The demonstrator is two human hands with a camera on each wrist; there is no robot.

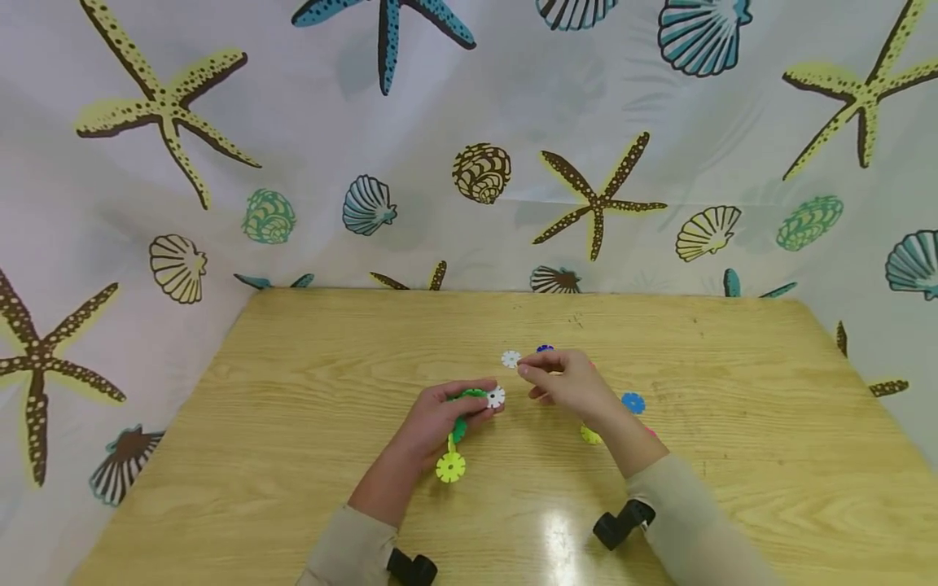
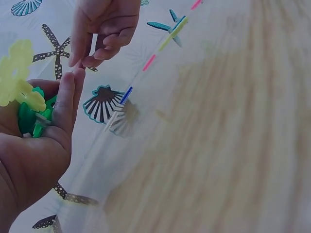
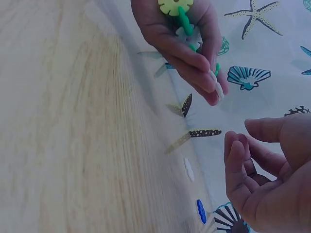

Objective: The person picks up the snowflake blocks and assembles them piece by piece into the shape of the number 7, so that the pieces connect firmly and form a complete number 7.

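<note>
My left hand (image 1: 447, 415) grips a chain of notched plastic discs slotted together. A yellow disc (image 1: 450, 467) hangs from its lower end, green discs (image 1: 459, 429) lie along the palm, and a white disc (image 1: 496, 396) sticks out by the fingertips. In the right wrist view the chain's yellow disc (image 3: 176, 6) shows above the palm. My right hand (image 1: 572, 382) hovers to the right of it, thumb and fingers bent loosely and apart with nothing between them in the right wrist view. A loose white disc (image 1: 510, 359) lies on the table just beyond its fingertips.
More discs lie on the wooden table (image 1: 293, 366) around my right arm: dark blue (image 1: 545, 348), light blue (image 1: 633, 403), yellow (image 1: 590, 435) and pink (image 1: 650, 432), some partly hidden by it. A cloth (image 1: 440, 98) with sea-shell prints hangs behind the table and along its sides.
</note>
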